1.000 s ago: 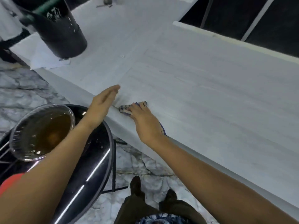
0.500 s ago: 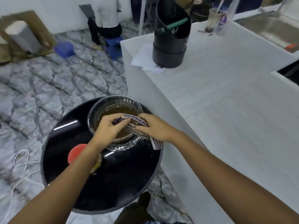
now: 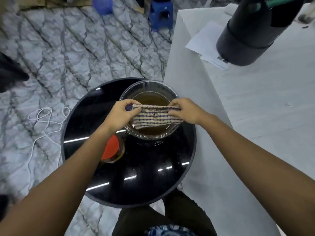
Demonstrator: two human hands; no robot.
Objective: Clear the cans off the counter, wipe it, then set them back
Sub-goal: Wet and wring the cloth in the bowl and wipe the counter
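Note:
A striped cloth [image 3: 154,116] with purple and beige lines is stretched between both hands above a clear bowl [image 3: 150,92] of brown liquid. My left hand [image 3: 121,114] pinches its left end and my right hand [image 3: 185,110] pinches its right end. The bowl stands on a round black table [image 3: 136,176]. A jar with a red lid [image 3: 111,149] sits on the same table, partly under my left forearm. The white counter [image 3: 264,108] lies to the right. No cans are in view.
A black cylindrical container [image 3: 247,34] stands on sheets of white paper [image 3: 206,41] at the counter's far end. On the marble floor are a white cord [image 3: 42,123], a blue stool [image 3: 161,13] and a blue tub [image 3: 102,5].
Both hands left the counter edge with the cloth and came over the bowl on the black table. The cloth, bunched half a second ago, is now pulled out flat between them.

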